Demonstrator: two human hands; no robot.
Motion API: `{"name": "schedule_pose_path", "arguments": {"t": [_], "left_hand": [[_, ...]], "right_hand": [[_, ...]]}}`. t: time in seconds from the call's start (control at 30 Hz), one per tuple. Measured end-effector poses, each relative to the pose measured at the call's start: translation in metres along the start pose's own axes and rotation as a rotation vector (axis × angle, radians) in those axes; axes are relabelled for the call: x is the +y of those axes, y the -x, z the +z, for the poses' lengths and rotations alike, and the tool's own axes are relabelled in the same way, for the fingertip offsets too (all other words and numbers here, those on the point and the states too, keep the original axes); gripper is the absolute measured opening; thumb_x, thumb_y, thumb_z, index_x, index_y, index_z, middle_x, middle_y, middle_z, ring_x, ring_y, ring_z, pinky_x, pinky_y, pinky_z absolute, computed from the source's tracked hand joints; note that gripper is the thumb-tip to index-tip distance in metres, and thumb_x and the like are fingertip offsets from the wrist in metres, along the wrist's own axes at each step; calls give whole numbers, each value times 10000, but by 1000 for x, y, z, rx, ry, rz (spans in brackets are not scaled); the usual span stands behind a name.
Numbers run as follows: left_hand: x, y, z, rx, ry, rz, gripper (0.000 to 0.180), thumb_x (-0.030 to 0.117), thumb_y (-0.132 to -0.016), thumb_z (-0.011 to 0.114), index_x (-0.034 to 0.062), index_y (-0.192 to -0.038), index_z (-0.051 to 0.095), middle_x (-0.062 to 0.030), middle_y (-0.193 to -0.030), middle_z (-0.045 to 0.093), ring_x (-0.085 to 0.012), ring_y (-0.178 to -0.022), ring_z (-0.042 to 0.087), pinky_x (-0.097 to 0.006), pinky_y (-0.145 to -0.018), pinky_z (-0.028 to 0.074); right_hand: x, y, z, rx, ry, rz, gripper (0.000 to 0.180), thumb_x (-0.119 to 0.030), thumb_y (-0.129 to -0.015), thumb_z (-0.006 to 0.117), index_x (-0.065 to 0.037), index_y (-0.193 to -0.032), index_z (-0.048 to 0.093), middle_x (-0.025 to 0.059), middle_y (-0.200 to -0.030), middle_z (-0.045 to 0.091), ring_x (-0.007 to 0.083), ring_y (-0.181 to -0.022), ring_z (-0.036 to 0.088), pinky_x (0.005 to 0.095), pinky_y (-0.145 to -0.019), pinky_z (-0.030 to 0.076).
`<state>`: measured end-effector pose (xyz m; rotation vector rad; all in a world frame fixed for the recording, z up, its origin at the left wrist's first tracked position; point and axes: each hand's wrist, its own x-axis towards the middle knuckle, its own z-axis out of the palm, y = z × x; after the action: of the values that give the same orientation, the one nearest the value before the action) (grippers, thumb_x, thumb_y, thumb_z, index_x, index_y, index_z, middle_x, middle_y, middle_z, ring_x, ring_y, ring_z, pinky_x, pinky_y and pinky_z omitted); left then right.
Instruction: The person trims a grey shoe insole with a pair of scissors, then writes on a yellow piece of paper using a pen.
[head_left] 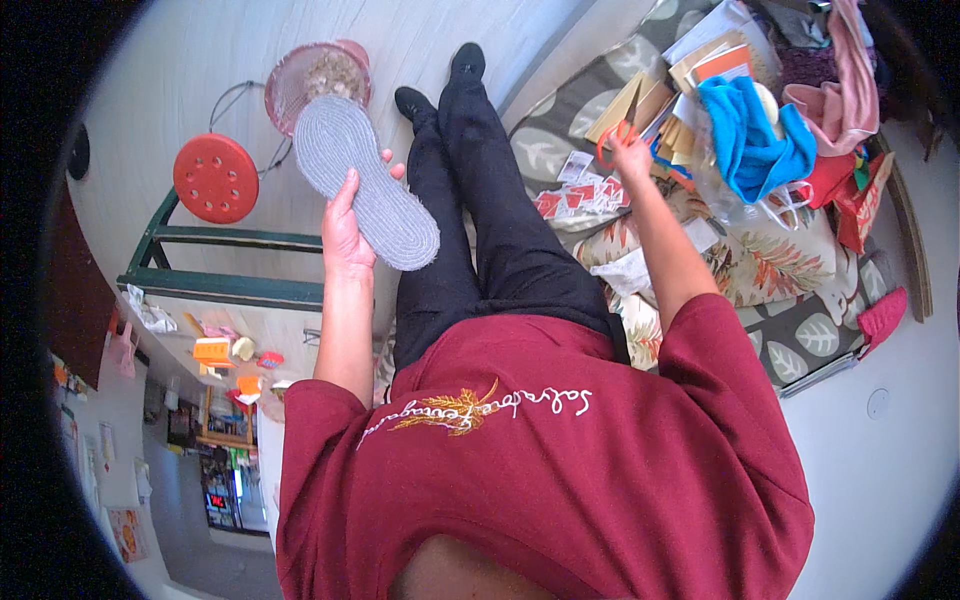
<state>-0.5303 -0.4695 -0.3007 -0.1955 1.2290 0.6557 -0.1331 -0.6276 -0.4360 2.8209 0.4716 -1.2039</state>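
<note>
A grey shoe insole [348, 165] with stitched, ringed lines is held up over the floor by my left hand [347, 238]. The thumb lies on its face near the narrow middle, and other fingertips show past its right edge. Off to the right, my right hand [631, 158] is closed on a pair of scissors [604, 142] with orange handles, blades pointing away from me. These scissors are over the edge of a pile of papers and envelopes [678, 140]. A bright blue cloth [748, 130] lies just right of that hand.
Beyond the insole stands a pinkish basket [283, 98] with pale scraps inside. A red round stool [216, 178] and a green frame [235, 288] are at left. Playing cards [582, 198] lie on the leaf-patterned cover [800, 350]. A pink cloth [835, 110] hangs at far right.
</note>
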Motion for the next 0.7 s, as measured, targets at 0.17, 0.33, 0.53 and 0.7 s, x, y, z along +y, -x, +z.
{"name": "schedule_pose_path", "arguments": {"t": [0.17,0.33,0.53,0.7], "left_hand": [[-12,1,-13,71,-2,-23,436,205,-917,447,-1,-1289,357,-187,-1153,543,-303,-979,588,-445,-777,516],[-14,-3,-18,85,-17,4,448,213,-917,447,-6,-1295,348,-186,-1157,542,-303,-991,585,-447,-783,517],[-17,-15,-39,-8,-18,-13,448,160,-903,470,-15,-1295,342,-208,-1159,537,-319,-994,586,-452,-783,522],[-10,-9,-76,16,-83,25,439,139,-890,485,-23,-1279,362,-215,-1124,555,-321,-966,597,-442,-761,524]], "right_hand": [[-4,-56,-1,97,250,-21,351,-390,-720,680,-114,-937,661,122,-881,662,272,-860,628,374,-780,469],[6,-69,-12,48,327,-34,422,-388,-711,640,-52,-967,639,180,-944,644,312,-939,608,380,-840,464],[14,-28,-1,108,401,-46,385,-393,-773,601,-43,-923,660,156,-952,649,299,-917,614,369,-811,472],[-27,115,39,-330,244,-219,538,-486,-714,644,14,-900,574,203,-858,622,344,-835,608,396,-754,473]]}}
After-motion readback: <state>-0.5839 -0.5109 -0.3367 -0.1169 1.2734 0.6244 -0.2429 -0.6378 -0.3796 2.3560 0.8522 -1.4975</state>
